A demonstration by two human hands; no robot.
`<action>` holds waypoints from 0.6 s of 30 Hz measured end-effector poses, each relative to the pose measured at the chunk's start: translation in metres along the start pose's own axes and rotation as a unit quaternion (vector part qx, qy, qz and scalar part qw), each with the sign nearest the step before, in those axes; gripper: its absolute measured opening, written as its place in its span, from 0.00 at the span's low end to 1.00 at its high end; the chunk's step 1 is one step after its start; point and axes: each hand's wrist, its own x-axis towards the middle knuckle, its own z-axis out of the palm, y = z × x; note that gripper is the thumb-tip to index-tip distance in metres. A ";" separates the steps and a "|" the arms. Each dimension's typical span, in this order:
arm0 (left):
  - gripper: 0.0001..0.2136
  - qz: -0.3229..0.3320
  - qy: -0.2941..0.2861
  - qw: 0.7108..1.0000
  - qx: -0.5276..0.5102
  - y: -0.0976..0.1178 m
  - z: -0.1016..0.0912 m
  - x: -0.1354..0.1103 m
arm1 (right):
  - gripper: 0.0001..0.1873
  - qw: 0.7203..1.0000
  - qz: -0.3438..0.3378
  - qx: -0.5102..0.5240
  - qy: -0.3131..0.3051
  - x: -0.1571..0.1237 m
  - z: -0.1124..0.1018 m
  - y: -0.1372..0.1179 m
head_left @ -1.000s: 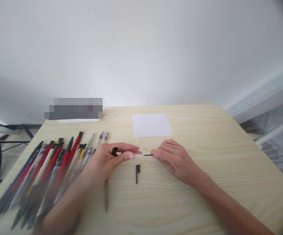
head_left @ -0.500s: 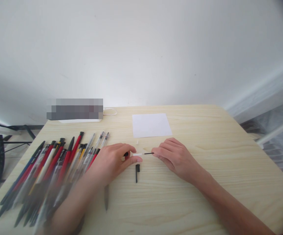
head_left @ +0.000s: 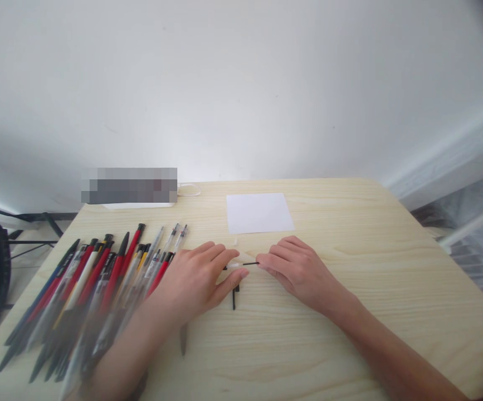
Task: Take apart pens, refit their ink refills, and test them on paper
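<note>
A slim pen refill (head_left: 250, 263), thin and black at its right end and whitish towards the left, lies level between my hands. My left hand (head_left: 201, 275) has its thumb and forefinger around the whitish part, and a small black bit shows at the fingers; their exact contact is hard to see. The fingertips of my right hand (head_left: 297, 270) pinch the black end. Just below my left thumb, a black pen cap (head_left: 233, 301) with a clip rests on the table, partly covered. A small whitish piece (head_left: 235, 242) lies beyond the left fingers.
Many pens (head_left: 94, 278), red, white, clear and black, lie side by side on the left, partly behind my left forearm. A dark pen tip (head_left: 183, 340) shows beside that forearm. White paper (head_left: 260, 213) lies at the back of the wooden table (head_left: 391, 250). A blurred-out object (head_left: 130, 186) stands back left.
My left hand has shifted right along the refill, covering more of the whitish part and the top of the black cap. The right hand has hardly moved.
</note>
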 end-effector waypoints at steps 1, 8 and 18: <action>0.16 0.001 -0.013 1.000 0.000 0.001 -0.001 0.000 | 0.11 1.000 -0.001 -0.005 0.000 0.000 0.000 -0.001; 0.17 0.040 -0.055 0.998 -0.018 0.001 -0.002 0.000 | 0.11 1.000 -0.004 -0.019 0.005 0.000 -0.001 -0.003; 0.08 0.077 0.061 0.989 -0.113 -0.005 0.012 -0.001 | 0.12 0.997 0.034 0.055 0.044 0.001 -0.002 -0.005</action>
